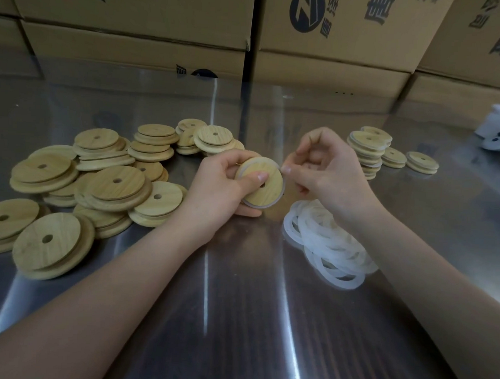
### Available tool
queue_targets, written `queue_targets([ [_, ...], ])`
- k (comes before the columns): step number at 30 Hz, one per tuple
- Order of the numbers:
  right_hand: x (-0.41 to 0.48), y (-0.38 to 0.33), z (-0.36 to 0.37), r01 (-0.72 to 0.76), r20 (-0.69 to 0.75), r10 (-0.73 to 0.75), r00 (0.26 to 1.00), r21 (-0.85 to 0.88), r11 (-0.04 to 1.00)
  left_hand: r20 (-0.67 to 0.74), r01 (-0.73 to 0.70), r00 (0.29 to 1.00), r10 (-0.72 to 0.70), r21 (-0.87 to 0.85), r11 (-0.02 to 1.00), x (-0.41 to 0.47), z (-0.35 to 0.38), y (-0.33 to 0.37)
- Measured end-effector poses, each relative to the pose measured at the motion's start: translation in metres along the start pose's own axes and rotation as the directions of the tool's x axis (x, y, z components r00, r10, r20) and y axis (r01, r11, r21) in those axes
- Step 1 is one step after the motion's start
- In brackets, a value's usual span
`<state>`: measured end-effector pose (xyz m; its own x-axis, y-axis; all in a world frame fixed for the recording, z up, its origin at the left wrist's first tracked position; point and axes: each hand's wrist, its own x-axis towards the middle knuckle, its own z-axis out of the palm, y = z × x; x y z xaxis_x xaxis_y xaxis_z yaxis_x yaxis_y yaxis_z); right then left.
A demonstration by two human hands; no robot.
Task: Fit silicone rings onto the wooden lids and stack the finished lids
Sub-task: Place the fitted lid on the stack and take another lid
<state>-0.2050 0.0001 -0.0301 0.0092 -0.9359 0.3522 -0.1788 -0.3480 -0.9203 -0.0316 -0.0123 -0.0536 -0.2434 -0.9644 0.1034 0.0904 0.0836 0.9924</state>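
Observation:
My left hand (223,185) grips a round wooden lid (264,190) above the steel table, thumb pressed near its centre hole. A translucent white silicone ring (282,188) sits around the lid's rim. My right hand (322,170) pinches that ring at the lid's upper right edge. A loose heap of bare wooden lids (98,187) with centre holes lies to the left. A pile of white silicone rings (327,242) lies just below my right hand. A stack of ringed lids (366,152) stands behind my right hand, with two short stacks (421,162) to its right.
The shiny steel table (236,319) stretches toward me. Stacked cardboard boxes (331,48) wall off the table's far side. A white object with dark holes (499,130) lies at the far right edge.

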Motion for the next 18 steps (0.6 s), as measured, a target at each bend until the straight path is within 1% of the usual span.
queue_targets([
  [4, 0.0006, 0.0007, -0.0018, 0.035, -0.036, -0.036, 0.999, -0.049, 0.998, -0.004, 0.0, 1.0, -0.001, -0.045, 0.999, -0.001, 0.0011, -0.0015],
  [7, 0.0008, 0.0026, -0.0027, 0.006, -0.005, -0.007, 1.0, -0.058, 0.998, -0.024, -0.008, 1.0, 0.006, -0.09, 0.996, -0.0013, 0.0005, -0.0005],
  [11, -0.0006, 0.0044, -0.0001, -0.043, 0.068, 0.045, 0.997, -0.036, 0.998, -0.041, -0.019, 0.999, 0.013, -0.129, 0.991, -0.0021, 0.0, 0.0009],
  [18, -0.0013, 0.0026, 0.0001, -0.081, 0.061, 0.079, 0.995, 0.038, 0.996, -0.02, -0.016, 1.0, 0.013, -0.146, 0.989, -0.0048, 0.0013, 0.0012],
])
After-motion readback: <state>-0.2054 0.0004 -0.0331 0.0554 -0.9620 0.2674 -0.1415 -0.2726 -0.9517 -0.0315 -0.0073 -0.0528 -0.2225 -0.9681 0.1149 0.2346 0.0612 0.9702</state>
